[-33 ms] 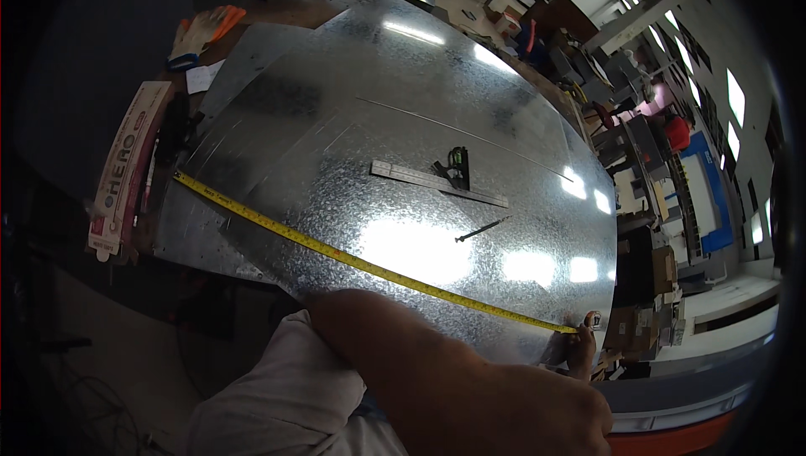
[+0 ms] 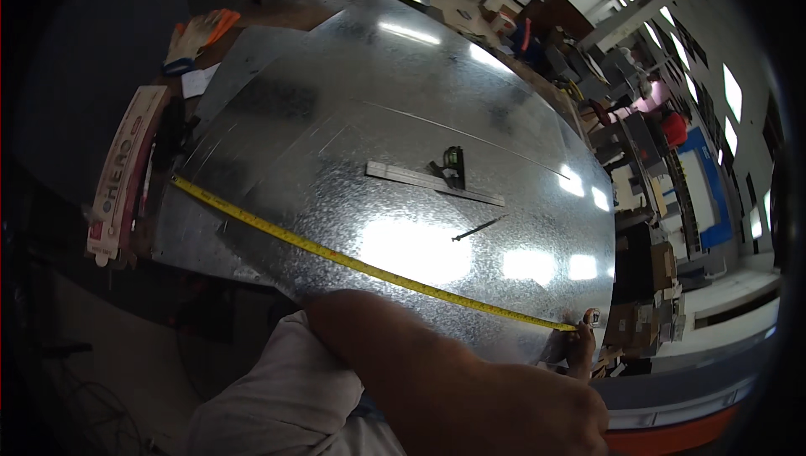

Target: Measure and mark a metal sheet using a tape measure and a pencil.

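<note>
A yellow tape measure blade point(image 2: 336, 256) is stretched slantwise over a shiny galvanized metal sheet point(image 2: 336, 196), from its left edge to the near right. At that far end my right hand point(image 2: 581, 348) grips the tape measure case point(image 2: 591, 318), its thumb by the blade. My left forearm crosses the foreground, and my left hand point(image 2: 579, 418) is bent over at the lower right, its fingers hidden. A combination square point(image 2: 453, 172) with a steel rule rests on the sheet beyond the blade. Between them is a thin dark marking tool point(image 2: 478, 228), perhaps a scriber.
A long pinkish box point(image 2: 126, 175) stands beside the sheet's left edge, with orange and white work gloves point(image 2: 195, 40) behind it. A thin metal rod point(image 2: 457, 133) or line runs across the sheet's far half. Cardboard boxes point(image 2: 634, 322) are stacked past the right edge.
</note>
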{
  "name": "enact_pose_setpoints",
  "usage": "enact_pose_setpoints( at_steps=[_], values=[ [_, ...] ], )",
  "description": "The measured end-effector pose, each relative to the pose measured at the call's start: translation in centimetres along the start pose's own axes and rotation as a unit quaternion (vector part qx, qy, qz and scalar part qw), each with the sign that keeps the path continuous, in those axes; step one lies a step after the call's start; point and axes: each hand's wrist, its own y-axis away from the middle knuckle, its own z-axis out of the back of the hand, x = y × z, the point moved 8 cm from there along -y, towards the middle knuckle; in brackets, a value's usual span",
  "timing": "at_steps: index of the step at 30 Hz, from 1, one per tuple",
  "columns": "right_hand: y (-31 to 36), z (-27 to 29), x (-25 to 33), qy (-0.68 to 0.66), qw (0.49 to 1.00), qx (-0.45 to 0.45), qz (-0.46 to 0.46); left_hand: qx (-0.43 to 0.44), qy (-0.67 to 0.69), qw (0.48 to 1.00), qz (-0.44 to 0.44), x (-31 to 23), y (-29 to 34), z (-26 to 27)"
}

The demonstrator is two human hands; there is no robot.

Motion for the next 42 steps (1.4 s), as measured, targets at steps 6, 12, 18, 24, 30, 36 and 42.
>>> enact_pose_setpoints(
  at_steps=[6,12,18,24,30,36,42],
  values=[
    [-0.2,0.1,-0.2,-0.086,0.996,0.013,0.005,0.136,-0.031,0.983,0.116,5.0,1.1,-3.3],
    [3.7,1.4,5.6,-0.281,0.945,0.099,0.137,0.262,-0.128,0.875,0.386,19.3,8.8,-9.9],
    [11.9,1.9,9.0,-0.331,0.902,0.153,0.229,0.498,-0.045,0.653,0.569,18.4,22.7,-16.6],
    [16.7,3.7,7.2,-0.284,0.922,0.130,0.229,0.509,-0.104,0.641,0.565,14.3,22.3,-16.6],
    [18.7,5.0,1.5,-0.218,0.964,0.055,0.143,0.545,-0.180,0.630,0.523,10.8,20.9,-16.1],
    [21.9,4.3,1.0,0.032,0.986,0.133,0.091,0.560,-0.193,0.619,0.515,7.4,19.2,-14.9],
    [23.7,2.7,0.6,0.201,0.962,0.182,-0.022,0.567,-0.225,0.606,0.511,5.7,17.6,-14.0]
  ],
)
